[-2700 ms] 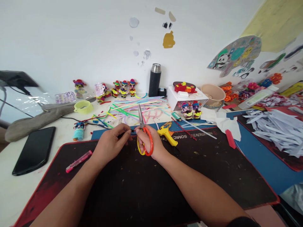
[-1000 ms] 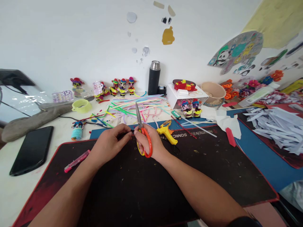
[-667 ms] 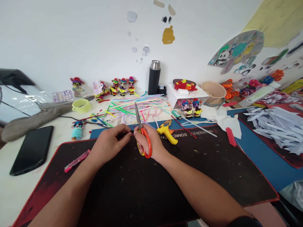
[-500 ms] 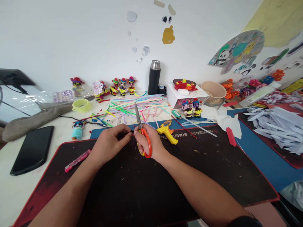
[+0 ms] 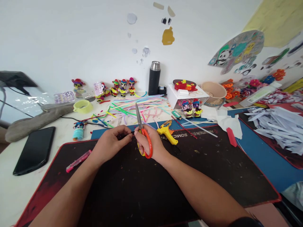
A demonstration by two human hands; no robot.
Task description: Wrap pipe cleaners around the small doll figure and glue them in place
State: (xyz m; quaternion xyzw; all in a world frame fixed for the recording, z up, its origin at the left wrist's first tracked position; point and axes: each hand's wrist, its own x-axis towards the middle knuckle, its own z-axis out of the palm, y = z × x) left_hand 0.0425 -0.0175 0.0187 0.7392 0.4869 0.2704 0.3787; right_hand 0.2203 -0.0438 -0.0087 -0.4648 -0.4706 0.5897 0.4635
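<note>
My left hand (image 5: pixel 113 143) is closed, its thumb and forefinger pinching a small dark strip (image 5: pixel 133 132) above the black mat (image 5: pixel 132 189). My right hand (image 5: pixel 151 142) is wrapped around orange and yellow scissors (image 5: pixel 147 143), their blades pointing up and away. The fingertips of this hand also meet the dark strip, close to the left fingertips. Most of the strip is hidden by the fingers. Just right of the right hand lies a yellow glue gun (image 5: pixel 168 134).
Colourful pipe cleaners (image 5: pixel 139 105) lie behind the hands, with small figures (image 5: pixel 123 87) and a black flask (image 5: pixel 154 78) by the wall. A pink cutter (image 5: pixel 78 160) and a phone (image 5: pixel 35 151) are at left. White paper strips (image 5: pixel 279 126) are heaped at right.
The hands and scissors have barely moved. The view has shifted slightly, so things at the left appear a little further right.
</note>
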